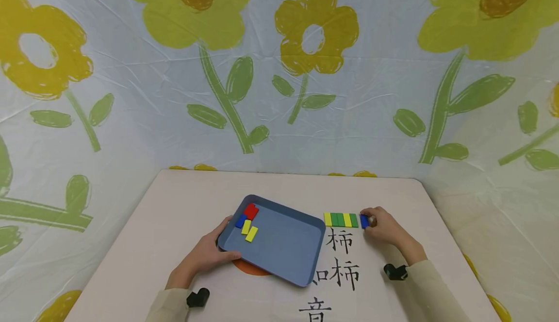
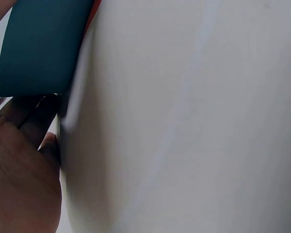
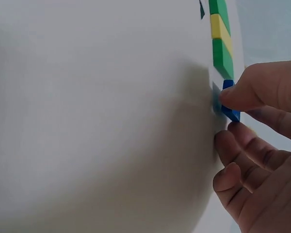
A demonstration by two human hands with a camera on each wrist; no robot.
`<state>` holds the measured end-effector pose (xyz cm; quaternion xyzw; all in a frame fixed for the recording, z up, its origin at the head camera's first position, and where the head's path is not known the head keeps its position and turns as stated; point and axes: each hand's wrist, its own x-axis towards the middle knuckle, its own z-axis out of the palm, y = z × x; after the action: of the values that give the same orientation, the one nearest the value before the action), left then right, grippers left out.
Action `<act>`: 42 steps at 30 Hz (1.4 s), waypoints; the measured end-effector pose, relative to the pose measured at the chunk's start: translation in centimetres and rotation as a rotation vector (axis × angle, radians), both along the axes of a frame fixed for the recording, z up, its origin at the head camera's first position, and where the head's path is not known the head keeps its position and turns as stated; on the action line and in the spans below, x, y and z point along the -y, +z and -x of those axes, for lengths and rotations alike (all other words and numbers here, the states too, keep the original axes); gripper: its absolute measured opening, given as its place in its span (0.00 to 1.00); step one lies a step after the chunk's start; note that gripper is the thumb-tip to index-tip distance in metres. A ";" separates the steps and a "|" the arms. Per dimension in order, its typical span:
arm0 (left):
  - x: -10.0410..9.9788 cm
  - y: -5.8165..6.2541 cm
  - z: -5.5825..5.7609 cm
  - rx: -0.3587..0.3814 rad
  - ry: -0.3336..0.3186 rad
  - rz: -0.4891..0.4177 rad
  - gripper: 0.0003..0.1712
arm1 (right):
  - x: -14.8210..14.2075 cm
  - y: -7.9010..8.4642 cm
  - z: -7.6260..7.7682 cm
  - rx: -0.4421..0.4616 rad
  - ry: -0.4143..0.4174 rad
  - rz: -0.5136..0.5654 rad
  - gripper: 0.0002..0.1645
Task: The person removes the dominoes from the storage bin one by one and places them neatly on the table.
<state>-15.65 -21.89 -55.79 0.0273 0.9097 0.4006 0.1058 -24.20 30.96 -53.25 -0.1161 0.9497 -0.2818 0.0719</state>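
Note:
My left hand (image 1: 207, 253) holds the left corner of a blue-grey tray (image 1: 284, 244), thumb along the near rim and fingers at the left side. In the left wrist view those fingers reach behind the tray's wall (image 2: 39, 58). Lying in the tray's left part are red tiles (image 1: 251, 211), a blue tile (image 1: 240, 221) and two yellow tiles (image 1: 251, 234). Right of the tray, my right hand (image 1: 386, 227) pinches another blue tile (image 1: 364, 221) between thumb and finger. It stands just off the right end of a row of green and yellow tiles (image 1: 340, 219).
Black printed characters (image 1: 345, 274) mark the pale table (image 1: 174, 205) below the tile row. An orange printed patch (image 1: 253, 267) shows partly from under the tray. Flower-printed sheeting (image 1: 371, 118) hangs around the table's back and sides.

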 end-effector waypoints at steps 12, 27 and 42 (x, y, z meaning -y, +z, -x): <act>0.0 -0.1 0.3 0.015 0.005 0.005 0.66 | 0.0 -0.6 0.4 -0.003 0.010 -0.022 0.30; -0.1 -0.1 0.2 0.008 0.005 0.005 0.66 | 0.7 -0.8 0.7 -0.002 0.013 -0.039 0.30; -0.1 -0.1 0.1 0.010 0.004 -0.006 0.66 | 0.6 -1.0 0.6 -0.029 0.027 -0.013 0.30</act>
<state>-15.77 -21.78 -55.85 0.0236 0.9080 0.4038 0.1095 -24.76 30.39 -54.29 -0.1327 0.9507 -0.2731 0.0627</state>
